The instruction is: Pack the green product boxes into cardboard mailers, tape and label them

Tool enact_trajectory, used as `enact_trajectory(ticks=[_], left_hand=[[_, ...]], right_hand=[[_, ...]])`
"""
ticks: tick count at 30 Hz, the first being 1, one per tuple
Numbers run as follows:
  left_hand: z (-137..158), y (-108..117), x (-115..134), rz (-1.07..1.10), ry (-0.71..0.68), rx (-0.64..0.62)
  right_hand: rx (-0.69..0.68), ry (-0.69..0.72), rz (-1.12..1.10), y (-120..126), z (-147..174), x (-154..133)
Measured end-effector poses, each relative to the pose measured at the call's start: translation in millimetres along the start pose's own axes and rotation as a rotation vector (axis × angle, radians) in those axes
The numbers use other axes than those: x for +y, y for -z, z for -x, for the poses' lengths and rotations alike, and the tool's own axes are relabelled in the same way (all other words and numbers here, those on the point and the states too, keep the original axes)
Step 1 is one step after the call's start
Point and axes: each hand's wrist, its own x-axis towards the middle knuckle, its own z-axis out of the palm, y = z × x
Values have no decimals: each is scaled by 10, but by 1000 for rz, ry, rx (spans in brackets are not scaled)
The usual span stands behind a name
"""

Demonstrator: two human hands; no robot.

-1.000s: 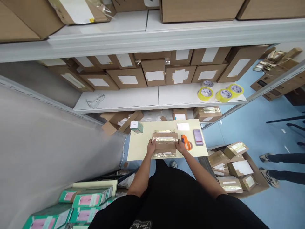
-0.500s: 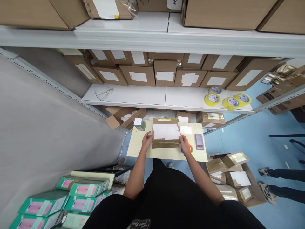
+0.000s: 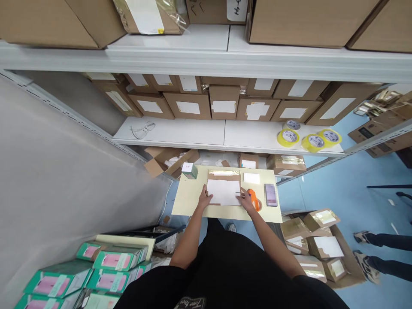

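Observation:
A taped cardboard box (image 3: 224, 177) lies on the small cream tabletop (image 3: 189, 201), with a large white label (image 3: 223, 192) on the face towards me. My left hand (image 3: 205, 198) grips the box's left side, its thumb over the label's edge. On the opposite side my right hand (image 3: 246, 200) holds the box the same way. Just right of that hand lies an orange tape dispenser (image 3: 254, 199) with a roll of tape. Behind it is a white slip (image 3: 251, 178), and a purple item (image 3: 271, 195) lies further right. A small green-and-white box (image 3: 189, 171) stands at the back left corner.
Grey shelving (image 3: 206, 64) with several labelled cartons rises ahead. Yellow tape rolls (image 3: 288, 136) and clear glasses (image 3: 142, 130) sit on its middle shelf. An open carton of packed boxes (image 3: 349, 272) is at the right. Green-and-pink boxes (image 3: 111, 259) are stacked left. Another person's legs (image 3: 386, 253) show far right.
The box has tipped, so its front side has gone from view and the label faces up more. Both hands moved slightly nearer me with it, and the tape dispenser shows more fully.

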Motion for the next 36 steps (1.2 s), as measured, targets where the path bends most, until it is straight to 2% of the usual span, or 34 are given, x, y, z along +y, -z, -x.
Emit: enact_trajectory(ticks=[3,6,10,12,14,17,20,22,24,27,29,32,36], left_hand=[[4,107,89,44,-131,39],[80,149,98,22,-232,64],[212,100,-14,-6,-145,30],[277,100,-58,-33,-94,20],[337,145,-37,-62,-98,35],[400,244,170,-145,-212,149],[387,244,535,-283,-414,245],[331,154,773,-391,-523,165],[262,21,936,-512,-569,11],[193,-151,992,-682,-494,-232],[195,-196,936,-739,-437,-335],[274,-157,822,-778,-400,-352],[490,-31,735,-815,-410,-213]], right_hand=[[23,5,-130,85,-17,-103],[-18,52,-92,145,26,-113],[-114,-33,2,153,144,24],[-133,-61,12,152,204,91],[-132,-52,15,164,253,101],[-75,19,41,197,293,-29],[-4,169,107,204,282,-275],[-8,272,179,179,251,-430],[-63,346,274,138,217,-531],[-140,369,414,80,201,-552],[-140,357,468,59,230,-502],[-108,372,484,48,324,-398],[-85,407,476,19,458,-290]])
